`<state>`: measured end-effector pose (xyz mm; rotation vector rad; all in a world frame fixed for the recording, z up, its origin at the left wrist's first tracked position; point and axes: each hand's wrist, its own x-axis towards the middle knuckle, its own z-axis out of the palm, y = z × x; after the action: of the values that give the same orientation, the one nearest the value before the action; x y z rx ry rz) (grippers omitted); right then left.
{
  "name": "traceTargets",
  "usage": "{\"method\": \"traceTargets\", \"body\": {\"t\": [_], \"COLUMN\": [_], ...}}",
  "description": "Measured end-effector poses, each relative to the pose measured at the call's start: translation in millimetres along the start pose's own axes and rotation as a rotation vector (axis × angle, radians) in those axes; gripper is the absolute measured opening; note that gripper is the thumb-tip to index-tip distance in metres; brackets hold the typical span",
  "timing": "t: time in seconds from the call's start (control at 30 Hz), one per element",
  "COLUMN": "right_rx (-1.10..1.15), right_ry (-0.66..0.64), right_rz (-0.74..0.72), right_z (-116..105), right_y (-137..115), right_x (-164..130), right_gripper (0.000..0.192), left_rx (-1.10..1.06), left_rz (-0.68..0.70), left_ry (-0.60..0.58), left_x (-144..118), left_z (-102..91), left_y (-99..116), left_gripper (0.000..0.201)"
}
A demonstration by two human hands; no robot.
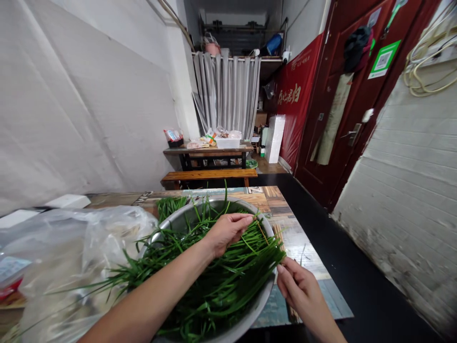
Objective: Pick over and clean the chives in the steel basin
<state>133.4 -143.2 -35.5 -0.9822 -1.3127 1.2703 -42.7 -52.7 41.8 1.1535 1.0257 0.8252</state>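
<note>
Left hand (pixel 228 231) pinches one thin stalk above the garlic chives (pixel 221 281) in the steel basin (pixel 264 295); right hand (pixel 298 283), at four o'clock, nips cut ends — limp, light, bruisable, probably best held near the firmer base.

White wall (pixel 71 95); red door (pixel 342 95); grey curtain (pixel 228 93)

A round steel basin (pixel 266 290) sits on the patterned wooden tabletop (pixel 303 243), filled with long green chives (pixel 221 281). A crumpled clear plastic bag (pixel 71 247) lies left of the basin. The left hand (pixel 228 231) rests over the chives; the right hand (pixel 302 288) is at the basin's right rim. A wooden bench (pixel 209 175) stands behind the tabletop.
</note>
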Motion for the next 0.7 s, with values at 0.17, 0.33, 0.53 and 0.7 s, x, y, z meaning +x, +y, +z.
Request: {"method": "traceTargets", "body": {"t": [0.17, 0.33, 0.53, 0.7], "right_rx": [-0.023, -0.025, -0.016, -0.035], "right_ry": [-0.008, -0.006, -0.004, -0.014], "right_rz": [-0.012, -0.014, 0.003, -0.004], "right_z": [-1.0, -0.8, 0.7, 0.3], "right_y": [0.3, -0.1, -1.8, -0.1], "right_x": [-1.4, -1.7, -2.4, -1.7], "right_gripper": [0.031, 0.032, 0.032, 0.033], "left_rx": [0.036, 0.014, -0.024, -0.066], "left_rz": [0.015, 0.025, 0.014, 0.016], "left_ry": [-0.018, -0.040, -0.090, -0.116], "left_x": [-1.3, 0.2, 0.2, -0.8], "left_z": [0.6, 0.3, 1.6, 2.9], "left_y": [-1.4, -3.4, -3.6, -3.7], "left_gripper": [0.042, 0.039, 0.035, 0.035]}}
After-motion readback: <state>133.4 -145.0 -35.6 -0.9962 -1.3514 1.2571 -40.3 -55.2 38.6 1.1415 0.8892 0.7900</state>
